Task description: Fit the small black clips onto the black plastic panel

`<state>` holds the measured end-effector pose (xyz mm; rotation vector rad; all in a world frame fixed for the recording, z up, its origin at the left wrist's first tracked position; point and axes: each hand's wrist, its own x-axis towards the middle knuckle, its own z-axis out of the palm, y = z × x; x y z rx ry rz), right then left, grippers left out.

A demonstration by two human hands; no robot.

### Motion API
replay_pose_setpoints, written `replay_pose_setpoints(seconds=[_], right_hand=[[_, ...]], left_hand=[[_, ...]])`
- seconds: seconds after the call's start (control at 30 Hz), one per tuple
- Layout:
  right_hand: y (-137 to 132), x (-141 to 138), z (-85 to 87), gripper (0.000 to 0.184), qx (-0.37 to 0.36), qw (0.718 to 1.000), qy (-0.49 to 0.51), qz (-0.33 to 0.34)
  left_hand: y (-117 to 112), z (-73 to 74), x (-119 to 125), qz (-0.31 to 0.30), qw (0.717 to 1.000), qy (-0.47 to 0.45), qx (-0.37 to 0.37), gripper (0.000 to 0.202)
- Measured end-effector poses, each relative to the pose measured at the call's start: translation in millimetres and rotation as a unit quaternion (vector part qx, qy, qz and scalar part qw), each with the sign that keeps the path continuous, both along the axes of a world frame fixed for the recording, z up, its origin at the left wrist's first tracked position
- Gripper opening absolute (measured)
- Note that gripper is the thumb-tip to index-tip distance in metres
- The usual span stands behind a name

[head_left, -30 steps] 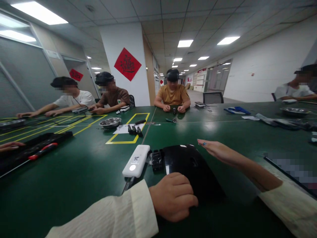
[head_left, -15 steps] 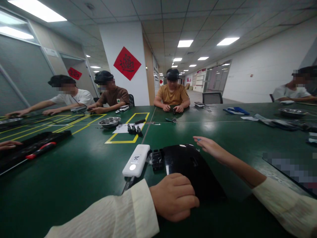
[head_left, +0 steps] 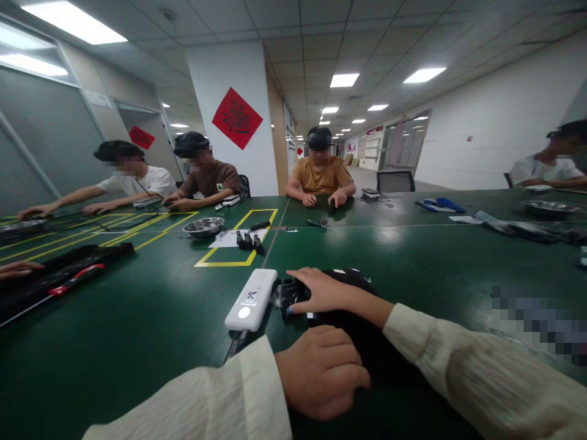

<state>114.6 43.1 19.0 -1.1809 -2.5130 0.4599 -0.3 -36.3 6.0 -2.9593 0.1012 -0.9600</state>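
My left hand (head_left: 323, 370) is closed with its fingers curled, near the front edge of a glossy black curved panel (head_left: 353, 333). Whatever lies under those fingers, if anything, is hidden. Across the panel reaches my right hand (head_left: 321, 290), its thumb and fingers spread apart at a small black block in clear plastic (head_left: 288, 294). Whether the fingertips touch the block I cannot tell. Most of the panel is covered by my right hand and forearm. Just left of the block lies a white power bank (head_left: 252, 299) marked 26, with a cable at its near end.
Beyond the power bank, several small black parts (head_left: 249, 241) stand beside white paper. A metal bowl (head_left: 204, 227) is to their left. Pliers (head_left: 318, 223) lie farther back on the green table (head_left: 413, 256). A black tray with red parts (head_left: 68, 281) sits left. Several people sit around.
My right hand has swung left from the panel's right side to the black block. My left hand has hardly moved. The person opposite has shifted their hands slightly.
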Motion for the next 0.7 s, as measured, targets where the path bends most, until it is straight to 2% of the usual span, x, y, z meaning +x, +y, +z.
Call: replay_pose_setpoints(seconds=[0.03, 0.1, 0.27, 0.4, 0.47, 0.6, 0.7], right_hand=[[4.3, -2.0, -1.8, 0.094, -0.003, 1.000, -0.027, -0.001], [10.4, -4.1, -4.6, 0.101, -0.006, 0.998, -0.061, -0.015], [8.5, -6.0, -9.7, 0.088, 0.019, 0.999, -0.034, -0.013], [-1.6, -8.9, -11.1, 0.090, 0.047, 0.998, 0.034, -0.004], [-7.2, -9.5, -9.4, 0.083, 0.067, 0.995, 0.071, -0.003], [-19.2, -0.9, 1.5, 0.053, 0.099, 0.983, 0.152, -0.001], [-28.2, 19.0, 14.8, 0.043, 0.132, 0.974, 0.178, -0.054]], left_hand=[[0.2, -0.1, -0.1, 0.003, 1.000, 0.002, -0.003, 0.016], [0.8, 0.1, -0.3, 0.005, 1.000, 0.004, -0.001, 0.015], [2.1, 2.8, -1.2, 0.000, 1.000, 0.008, 0.017, 0.013], [1.9, 3.1, -0.5, 0.003, 1.000, 0.016, -0.003, 0.014], [2.2, 2.5, 0.0, 0.007, 0.999, 0.015, -0.028, 0.015], [3.7, 2.4, -0.5, 0.023, 0.998, 0.011, -0.050, 0.017], [3.4, 4.0, -1.0, 0.036, 0.998, -0.013, -0.044, 0.018]])
